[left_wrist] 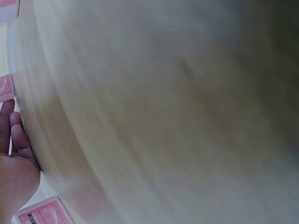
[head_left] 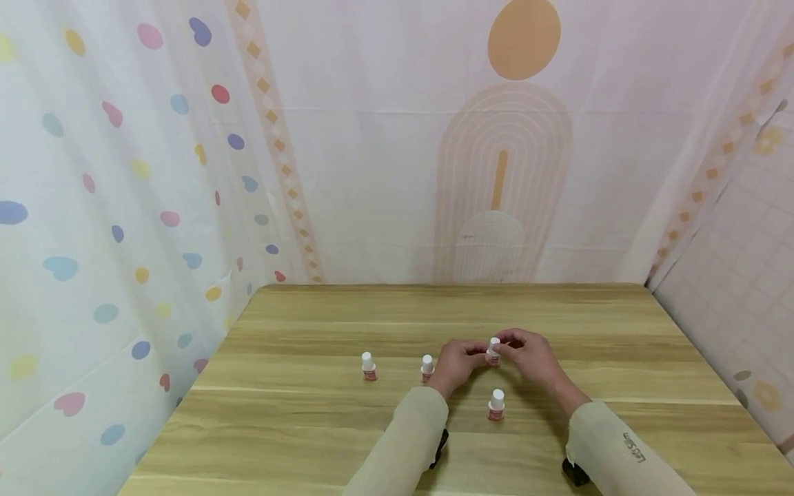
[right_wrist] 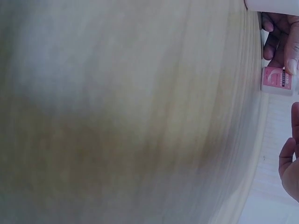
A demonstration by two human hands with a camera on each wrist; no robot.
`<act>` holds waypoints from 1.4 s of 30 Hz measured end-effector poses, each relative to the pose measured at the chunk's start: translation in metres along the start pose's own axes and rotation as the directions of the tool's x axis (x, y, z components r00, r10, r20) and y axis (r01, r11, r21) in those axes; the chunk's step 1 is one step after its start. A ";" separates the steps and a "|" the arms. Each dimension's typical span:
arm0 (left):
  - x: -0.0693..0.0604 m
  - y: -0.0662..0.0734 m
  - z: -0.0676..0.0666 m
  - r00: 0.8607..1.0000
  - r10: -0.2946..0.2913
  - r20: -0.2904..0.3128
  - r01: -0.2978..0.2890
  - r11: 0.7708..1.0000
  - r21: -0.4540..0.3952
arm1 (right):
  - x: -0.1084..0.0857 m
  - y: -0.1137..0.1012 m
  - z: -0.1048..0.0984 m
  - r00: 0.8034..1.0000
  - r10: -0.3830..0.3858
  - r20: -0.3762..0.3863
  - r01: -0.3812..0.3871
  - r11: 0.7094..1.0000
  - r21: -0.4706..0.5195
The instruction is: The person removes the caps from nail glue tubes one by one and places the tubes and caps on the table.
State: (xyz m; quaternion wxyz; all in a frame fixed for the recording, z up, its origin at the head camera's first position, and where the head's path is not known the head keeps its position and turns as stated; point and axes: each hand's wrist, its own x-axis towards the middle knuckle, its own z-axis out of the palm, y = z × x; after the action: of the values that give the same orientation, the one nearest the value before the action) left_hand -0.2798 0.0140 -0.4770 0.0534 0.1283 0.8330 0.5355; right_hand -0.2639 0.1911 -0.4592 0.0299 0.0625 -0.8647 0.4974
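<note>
A small bottle with a white cap and pink label (head_left: pixel 493 355) is held between the two hands at the right of the table's middle. The left hand (head_left: pixel 457 364) pinches its lower body from the left, thumb on the label (right_wrist: pixel 279 78) in the right wrist view. From the right, the right hand (head_left: pixel 527 356) has its thumb and forefinger at the white cap; in the right wrist view its other fingers (right_wrist: pixel 288 156) are loosely curled beside the bottle. The left wrist view shows the left hand's fingertips against the held bottle (left_wrist: pixel 6 88).
Three similar bottles stand upright on the wooden table (head_left: pixel 298 413): one at the left (head_left: pixel 369 367), another just left of the left hand (head_left: pixel 426 369), and one in front of the hands (head_left: pixel 496 405). Patterned curtains (head_left: pixel 372 172) hang behind and beside the table.
</note>
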 end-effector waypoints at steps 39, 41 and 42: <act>0.001 0.000 -0.002 1.000 0.000 0.011 0.000 1.000 0.015 | 0.001 0.002 0.001 1.000 -0.016 0.003 0.016 1.000 -0.005; 0.001 0.000 -0.001 1.000 0.004 0.011 -0.004 1.000 0.014 | 0.001 0.002 0.002 1.000 -0.003 -0.003 0.003 1.000 0.002; 0.001 0.000 -0.001 1.000 0.006 0.011 -0.006 1.000 0.012 | 0.001 0.002 0.002 1.000 0.001 -0.005 -0.001 1.000 0.001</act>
State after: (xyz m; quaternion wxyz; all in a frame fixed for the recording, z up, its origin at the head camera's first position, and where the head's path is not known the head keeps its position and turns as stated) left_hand -0.2809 0.0130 -0.4762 0.0557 0.1341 0.8355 0.5300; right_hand -0.2654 0.1902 -0.4620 0.0316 0.0610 -0.8643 0.4982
